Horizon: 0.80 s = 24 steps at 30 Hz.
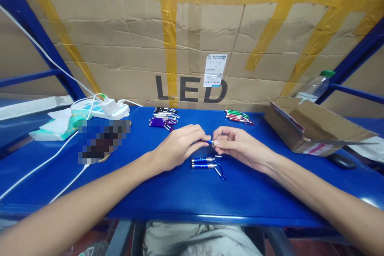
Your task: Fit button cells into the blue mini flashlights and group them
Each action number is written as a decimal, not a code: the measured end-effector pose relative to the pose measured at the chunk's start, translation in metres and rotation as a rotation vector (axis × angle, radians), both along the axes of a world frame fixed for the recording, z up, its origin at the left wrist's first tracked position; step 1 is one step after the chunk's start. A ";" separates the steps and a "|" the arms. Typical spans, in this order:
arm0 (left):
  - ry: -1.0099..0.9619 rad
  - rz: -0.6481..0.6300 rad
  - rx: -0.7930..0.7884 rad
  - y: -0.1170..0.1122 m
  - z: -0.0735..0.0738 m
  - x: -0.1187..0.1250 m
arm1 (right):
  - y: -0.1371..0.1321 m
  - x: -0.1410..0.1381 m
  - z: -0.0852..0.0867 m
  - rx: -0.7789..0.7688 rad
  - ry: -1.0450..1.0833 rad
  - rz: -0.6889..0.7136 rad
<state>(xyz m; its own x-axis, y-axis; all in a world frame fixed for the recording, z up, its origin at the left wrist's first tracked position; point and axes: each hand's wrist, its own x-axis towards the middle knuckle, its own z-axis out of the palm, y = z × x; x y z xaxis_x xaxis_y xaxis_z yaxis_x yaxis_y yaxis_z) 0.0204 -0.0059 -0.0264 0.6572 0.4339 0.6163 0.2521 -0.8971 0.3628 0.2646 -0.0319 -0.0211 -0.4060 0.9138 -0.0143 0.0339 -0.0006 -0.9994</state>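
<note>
My left hand [180, 144] and my right hand [237, 146] meet over the middle of the blue table [180, 192]. Both are closed on one small blue keychain flashlight [209, 141], the left around its body, the right pinching its end. Just below the hands lie two more blue flashlights [205, 163] with carabiner clips, side by side on the table. A pile of purple and black flashlights [163, 119] sits at the back centre. A pile of green and red ones [238, 117] sits at the back right.
An open cardboard box [312, 128] stands at the right, with a plastic bottle [315, 86] behind it and a dark mouse [340, 161] beside it. A white power strip [105, 109] with cables and a tissue pack [57, 126] lie at the left. A cardboard wall closes the back.
</note>
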 end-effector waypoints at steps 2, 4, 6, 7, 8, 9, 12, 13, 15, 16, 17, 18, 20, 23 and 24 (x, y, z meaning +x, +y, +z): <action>-0.041 0.021 -0.070 -0.001 0.000 0.003 | 0.000 0.001 0.000 0.042 0.008 -0.009; -0.089 0.060 -0.230 -0.001 -0.001 0.007 | -0.002 0.002 -0.001 0.242 -0.094 -0.060; -0.114 0.095 -0.356 -0.002 -0.002 0.010 | -0.005 0.002 -0.004 0.441 -0.247 -0.118; -0.111 0.105 -0.367 -0.002 -0.002 0.010 | -0.006 0.002 -0.005 0.483 -0.295 -0.132; -0.096 0.106 -0.339 -0.002 -0.003 0.010 | -0.006 0.002 -0.006 0.475 -0.308 -0.129; -0.073 0.099 -0.282 -0.002 -0.003 0.009 | -0.006 0.001 -0.007 0.417 -0.283 -0.105; -0.001 0.050 -0.076 -0.002 -0.002 0.006 | -0.003 -0.001 -0.008 0.156 -0.145 0.013; 0.010 0.038 -0.036 -0.002 -0.001 0.005 | -0.002 -0.001 -0.007 0.109 -0.134 0.047; 0.016 0.044 -0.033 -0.002 0.000 0.004 | 0.001 0.003 -0.004 0.152 -0.198 0.066; 0.011 0.065 -0.067 -0.002 0.001 0.004 | 0.004 0.007 -0.001 0.243 -0.269 0.051; -0.001 0.093 -0.118 -0.001 0.001 0.005 | 0.006 0.012 0.001 0.375 -0.362 0.001; -0.014 0.125 -0.183 0.000 0.001 0.005 | 0.009 0.018 0.002 0.536 -0.478 -0.074; -0.056 0.187 -0.324 0.003 -0.001 0.006 | 0.016 0.031 0.004 0.770 -0.708 -0.139; -0.078 0.208 -0.510 0.008 -0.004 0.005 | 0.025 0.047 0.002 0.819 -0.851 0.025; -0.077 0.201 -0.540 0.009 -0.005 0.005 | 0.027 0.049 0.000 0.818 -0.865 0.071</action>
